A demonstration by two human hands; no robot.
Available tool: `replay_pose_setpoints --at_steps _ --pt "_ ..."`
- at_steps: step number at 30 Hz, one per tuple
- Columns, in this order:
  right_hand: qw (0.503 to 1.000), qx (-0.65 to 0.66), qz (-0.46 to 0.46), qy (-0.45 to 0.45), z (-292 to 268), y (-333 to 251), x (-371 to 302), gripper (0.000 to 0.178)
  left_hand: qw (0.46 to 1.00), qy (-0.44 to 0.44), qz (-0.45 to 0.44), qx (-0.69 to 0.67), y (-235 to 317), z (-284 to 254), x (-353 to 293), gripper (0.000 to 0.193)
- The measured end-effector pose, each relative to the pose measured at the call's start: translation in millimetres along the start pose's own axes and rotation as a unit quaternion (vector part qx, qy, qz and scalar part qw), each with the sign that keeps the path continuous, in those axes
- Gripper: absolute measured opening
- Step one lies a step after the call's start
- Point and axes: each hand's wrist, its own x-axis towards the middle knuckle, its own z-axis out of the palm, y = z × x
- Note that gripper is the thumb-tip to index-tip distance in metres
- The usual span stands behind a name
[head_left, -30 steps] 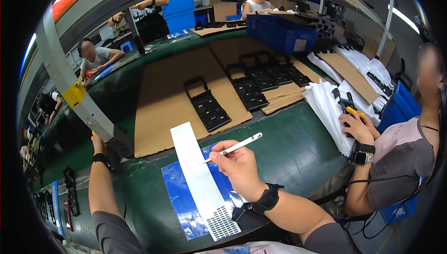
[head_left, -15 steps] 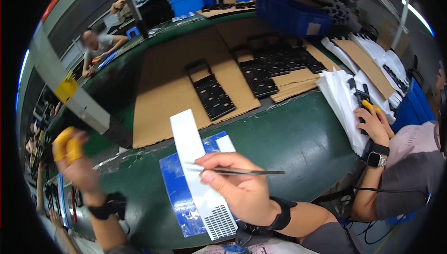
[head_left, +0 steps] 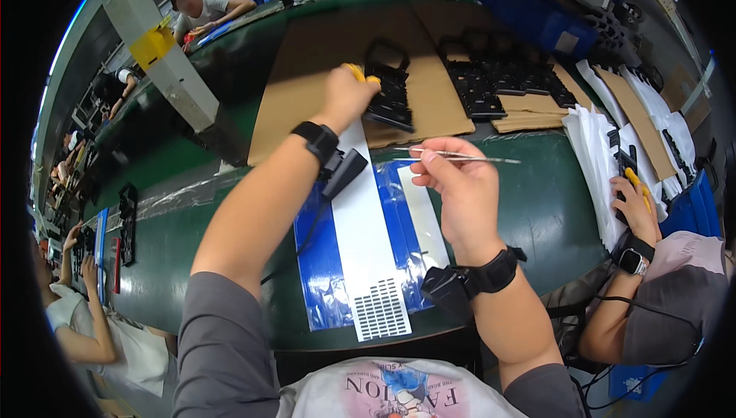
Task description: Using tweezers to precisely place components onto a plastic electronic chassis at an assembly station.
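Observation:
My left hand (head_left: 349, 98), yellow covers on its fingertips, reaches over the brown cardboard and grips the left edge of a black perforated plate with a looped handle (head_left: 391, 95). The plate looks tilted. My right hand (head_left: 464, 184) pinches metal tweezers (head_left: 475, 159), held level above the bench with their tips pointing left. Below the hands, a long white backing sheet (head_left: 364, 238) with rows of small dark stickers (head_left: 382, 309) at its near end lies on a blue plastic-covered sheet (head_left: 318, 284). A pale strip (head_left: 424, 211) lies to its right.
Several similar black plates (head_left: 510, 77) lie on cardboard (head_left: 437, 121) at the right. A blue bin (head_left: 529, 16) stands behind them. White foam sheets (head_left: 586, 161) and a co-worker's hand (head_left: 636, 207) are at the far right. A metal post (head_left: 172, 73) rises at the left.
My left hand has swung from the far left to the black plate, which now lies at a different angle. My right hand has lifted off the white sheet with the tweezers. The view has shifted.

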Motion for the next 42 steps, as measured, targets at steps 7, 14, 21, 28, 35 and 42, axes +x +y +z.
replay_pose_setpoints --at_steps 7,14,21,28,35,42 --pt "0.996 -0.011 0.068 -0.063 -0.9 -26.1 -50.8 0.011 0.89 -0.045 -0.082 -0.445 20.7 -106.6 -111.9 0.027" --pt "0.99 -0.108 0.08 -0.038 -15.6 8.7 -91.6 0.014 0.816 -0.031 -0.142 -0.559 30.4 -113.6 -204.3 0.027" --pt "0.989 -0.114 0.095 -0.003 -22.7 18.0 -90.1 0.013 0.855 0.012 -0.12 -0.504 26.3 -99.1 -227.8 0.035" --pt "0.984 -0.148 0.099 0.003 -21.9 15.6 -90.7 0.013 0.839 0.038 -0.135 -0.525 9.1 -100.4 -225.2 0.036" --pt "0.981 -0.154 0.115 0.001 -22.3 15.6 -88.3 0.013 0.839 0.077 -0.12 -0.525 14.8 -101.6 -222.4 0.032" --pt "0.98 -0.138 0.146 -0.002 -21.5 11.2 -85.3 0.012 0.812 0.089 -0.161 -0.554 17.3 -98.7 -221.0 0.032"
